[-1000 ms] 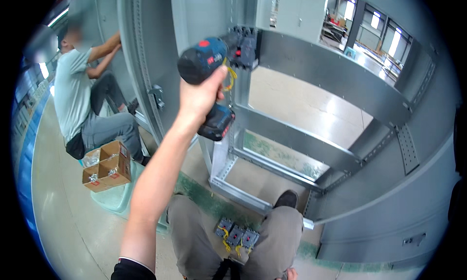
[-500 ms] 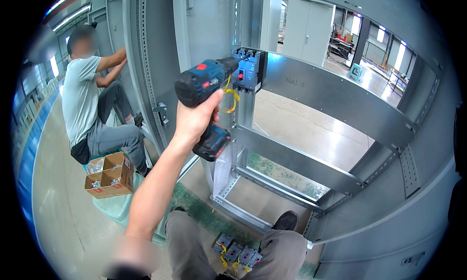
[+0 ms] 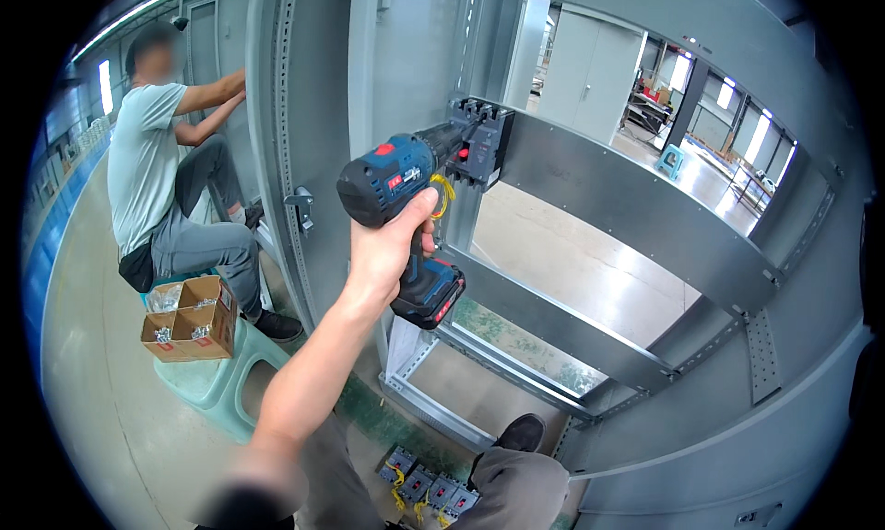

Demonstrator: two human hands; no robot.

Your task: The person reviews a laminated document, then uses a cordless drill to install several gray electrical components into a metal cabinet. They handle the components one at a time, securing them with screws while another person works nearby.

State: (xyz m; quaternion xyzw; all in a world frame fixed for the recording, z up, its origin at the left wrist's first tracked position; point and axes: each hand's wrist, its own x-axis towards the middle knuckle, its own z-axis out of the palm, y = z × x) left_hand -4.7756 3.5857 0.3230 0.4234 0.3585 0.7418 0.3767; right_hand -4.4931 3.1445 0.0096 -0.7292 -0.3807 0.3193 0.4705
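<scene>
My left hand point(image 3: 387, 253) is wrapped round the pistol grip of a blue and black cordless drill point(image 3: 378, 184), its thumb on the grip's right side. The chuck points away from me at a dark circuit breaker point(image 3: 479, 157) with a red switch. That breaker sits at the left end of the upper metal crossbar point(image 3: 627, 180). Where the bit's tip meets it is hard to make out. Yellow wires point(image 3: 444, 198) hang in a loop beside the breaker, behind the drill. My right hand is out of view.
Several circuit breakers point(image 3: 429, 488) with yellow wires lie on the floor by my legs. To the left, a divided cardboard box point(image 3: 198, 341) of hardware stands on a green plastic stool point(image 3: 217, 387). A seated co-worker point(image 3: 152, 170) reaches into the cabinet there. A lower crossbar point(image 3: 562, 323) spans the frame.
The bluish light on the breaker and crossbar has gone out. My view has shifted slightly, and the drill appears a little lower and further right, still in my left hand.
</scene>
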